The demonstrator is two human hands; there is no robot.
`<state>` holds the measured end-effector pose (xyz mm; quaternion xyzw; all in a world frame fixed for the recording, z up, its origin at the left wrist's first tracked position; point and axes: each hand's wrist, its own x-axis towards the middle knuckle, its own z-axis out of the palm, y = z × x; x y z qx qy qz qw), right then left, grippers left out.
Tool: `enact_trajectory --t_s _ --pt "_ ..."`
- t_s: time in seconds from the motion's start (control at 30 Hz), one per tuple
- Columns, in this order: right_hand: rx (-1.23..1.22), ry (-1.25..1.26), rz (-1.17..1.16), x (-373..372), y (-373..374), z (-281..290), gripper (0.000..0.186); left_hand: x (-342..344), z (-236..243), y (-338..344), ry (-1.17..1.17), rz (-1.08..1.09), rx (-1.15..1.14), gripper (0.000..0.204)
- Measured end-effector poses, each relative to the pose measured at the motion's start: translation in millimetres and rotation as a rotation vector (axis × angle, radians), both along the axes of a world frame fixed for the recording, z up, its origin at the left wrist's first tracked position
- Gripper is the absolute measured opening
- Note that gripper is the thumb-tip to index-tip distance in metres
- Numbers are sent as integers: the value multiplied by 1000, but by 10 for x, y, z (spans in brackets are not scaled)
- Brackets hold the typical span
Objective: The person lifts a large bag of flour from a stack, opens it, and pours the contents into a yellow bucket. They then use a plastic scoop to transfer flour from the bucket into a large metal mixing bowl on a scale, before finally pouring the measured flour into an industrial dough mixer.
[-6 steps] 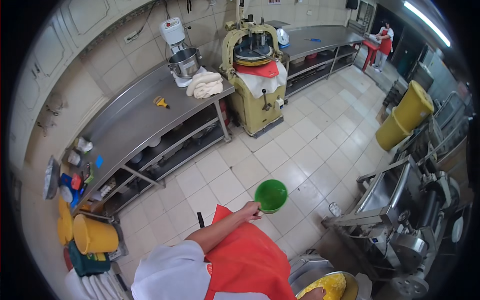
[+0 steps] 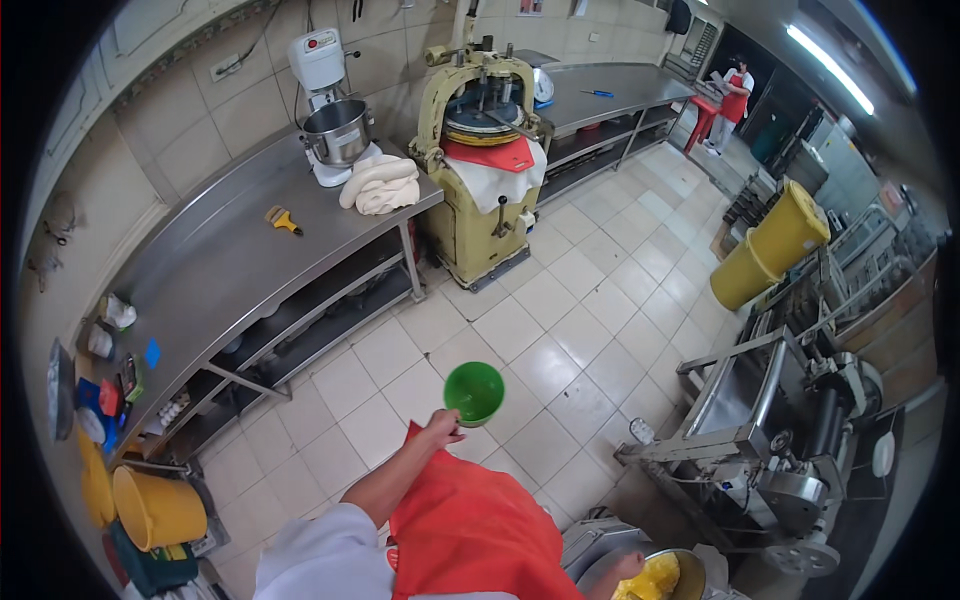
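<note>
My left hand (image 2: 441, 427) reaches out in front of my red apron and grips a round green plastic container (image 2: 474, 394) at its near side. From above, its inside looks bare, though glare on it makes this hard to judge. At the lower right, my right hand (image 2: 628, 566) is over a metal bowl (image 2: 694, 590) holding a yellow mass (image 2: 655, 579). That hand is blurred, and its fingers cannot be made out clearly.
A steel table (image 2: 235, 265) at the left bears a mixer (image 2: 337, 132), pale dough (image 2: 382, 187) and a brush (image 2: 283, 220). Beyond it stands a cream-coloured press (image 2: 482, 225). Roller machinery (image 2: 790, 430) is at the right. A person (image 2: 735, 98) in a red apron stands far back.
The whole view has shifted, so the room sits further left. My left hand has carried the green container leftward. My right hand has moved a little forward over the bowl.
</note>
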<state>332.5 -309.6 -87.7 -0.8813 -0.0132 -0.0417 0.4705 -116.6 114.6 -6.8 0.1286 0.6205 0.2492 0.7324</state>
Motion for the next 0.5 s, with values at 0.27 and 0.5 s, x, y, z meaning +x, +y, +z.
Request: enact_trajectory --t_s 0.27,0.5 --pt "-25 643 99 -881 969 -1 12 -1303 -376 671 57 227 -32 8" --pt "-501 1096 592 -876 2146 278 6 -1933 -639 1119 132 459 -97 5"
